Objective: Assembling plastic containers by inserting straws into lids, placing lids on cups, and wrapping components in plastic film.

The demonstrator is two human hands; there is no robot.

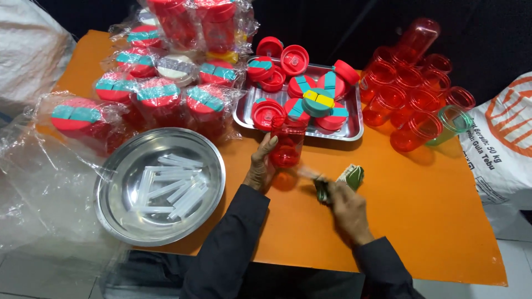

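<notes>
My left hand (260, 166) grips a clear red plastic jar (287, 145) standing upright on the orange table (432, 210), just in front of the steel tray. My right hand (344, 207) is closed on a small green and white item (351, 176), blurred by motion, with a thin clear strip (308, 173) reaching from it toward the jar. What the green item is I cannot tell.
A rectangular steel tray (354, 130) holds red lids with teal and yellow flaps. A round steel bowl (111, 205) contains several clear strips. Wrapped lidded jars (160, 97) fill the left; open red jars (410, 105) and one green jar (451, 123) stand right. A white sack (501, 144) lies beyond.
</notes>
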